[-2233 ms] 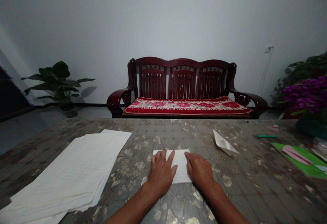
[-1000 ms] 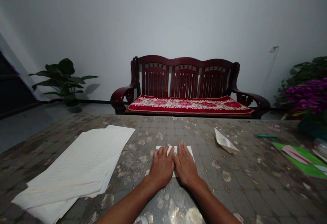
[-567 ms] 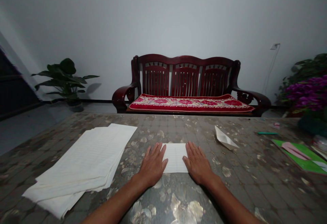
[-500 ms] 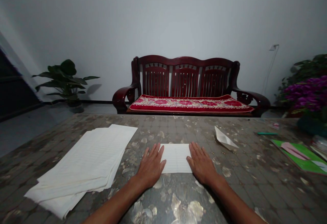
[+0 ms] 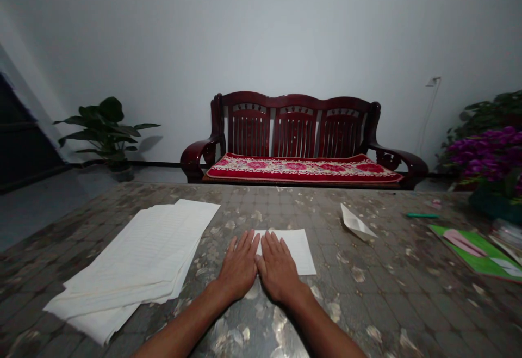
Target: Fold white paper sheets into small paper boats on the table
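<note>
A white lined sheet of paper, folded to a small rectangle, lies flat on the table in front of me. My left hand rests palm down over its left edge, fingers stretched out. Right beside it, my right hand lies flat on the paper's left half, fingers extended and close together. The two thumbs nearly touch. Between and under the hands, part of the paper is hidden; its right half shows.
A stack of lined sheets spreads at the left. To the right stand a folded paper piece, a teal pen, a green booklet and purple flowers. Beyond the table is a wooden bench.
My right hand has slid left across the paper, from its right edge to beside my left hand. The paper's right part is now uncovered. My left hand has stayed in place.
</note>
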`<action>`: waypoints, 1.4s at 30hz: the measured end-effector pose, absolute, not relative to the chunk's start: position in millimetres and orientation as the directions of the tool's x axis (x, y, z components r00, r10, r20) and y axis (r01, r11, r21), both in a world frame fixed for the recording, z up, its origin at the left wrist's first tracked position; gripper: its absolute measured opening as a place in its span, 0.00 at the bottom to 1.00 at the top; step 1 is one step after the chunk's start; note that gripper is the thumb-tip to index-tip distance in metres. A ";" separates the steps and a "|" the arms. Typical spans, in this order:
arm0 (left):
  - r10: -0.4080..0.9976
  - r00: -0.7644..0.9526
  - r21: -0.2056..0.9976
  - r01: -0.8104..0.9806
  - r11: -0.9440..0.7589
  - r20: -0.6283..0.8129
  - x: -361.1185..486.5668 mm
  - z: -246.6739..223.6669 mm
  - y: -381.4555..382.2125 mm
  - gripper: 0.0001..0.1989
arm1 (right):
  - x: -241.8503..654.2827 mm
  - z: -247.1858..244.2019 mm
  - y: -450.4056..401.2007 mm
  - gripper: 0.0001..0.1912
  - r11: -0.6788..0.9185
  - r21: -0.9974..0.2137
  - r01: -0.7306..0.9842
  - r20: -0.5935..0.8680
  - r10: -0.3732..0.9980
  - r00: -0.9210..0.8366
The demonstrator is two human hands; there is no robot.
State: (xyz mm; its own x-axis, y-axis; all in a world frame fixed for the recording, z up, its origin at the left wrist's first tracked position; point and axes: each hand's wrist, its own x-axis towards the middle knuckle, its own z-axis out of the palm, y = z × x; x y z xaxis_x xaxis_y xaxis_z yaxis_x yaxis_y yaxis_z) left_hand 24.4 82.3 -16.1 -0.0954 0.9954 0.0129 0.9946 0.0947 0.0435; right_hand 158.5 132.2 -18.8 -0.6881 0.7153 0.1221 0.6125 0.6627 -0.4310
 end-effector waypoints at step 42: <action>0.956 0.295 -0.014 0.956 -0.294 0.013 71.5 -0.1 117.0 0.27 | 222.5 -17.8 250.9 0.34 0.004 -0.960 0.280 -0.064 0.971 -0.232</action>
